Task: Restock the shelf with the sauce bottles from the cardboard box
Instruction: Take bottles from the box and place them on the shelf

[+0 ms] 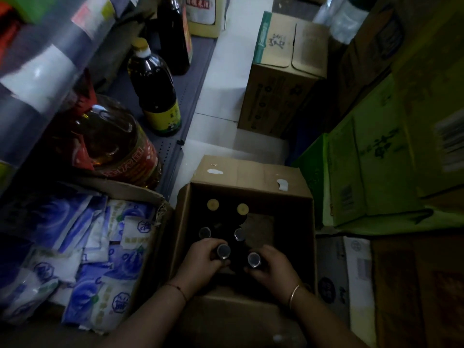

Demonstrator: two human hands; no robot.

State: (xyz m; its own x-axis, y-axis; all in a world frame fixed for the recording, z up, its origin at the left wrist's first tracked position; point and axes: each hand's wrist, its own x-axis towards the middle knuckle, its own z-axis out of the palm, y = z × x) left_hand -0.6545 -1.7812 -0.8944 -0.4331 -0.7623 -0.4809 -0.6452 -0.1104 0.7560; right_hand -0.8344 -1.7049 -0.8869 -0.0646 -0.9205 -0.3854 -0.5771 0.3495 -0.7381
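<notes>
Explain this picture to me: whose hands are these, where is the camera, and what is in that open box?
There is no machine here. A person wears the camera on the head, so you look down as they do. Their left hand and right hand each grip the neck of a dark sauce bottle inside an open cardboard box on the floor. Four more bottles stand behind those. On the left is the shelf, holding bigger bottles, with a box of blue-and-white packets nearer you.

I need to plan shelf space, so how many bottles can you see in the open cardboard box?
6: two yellow-capped at the far side, two mid-box, one in each hand. Dark spots may hide more.
</notes>
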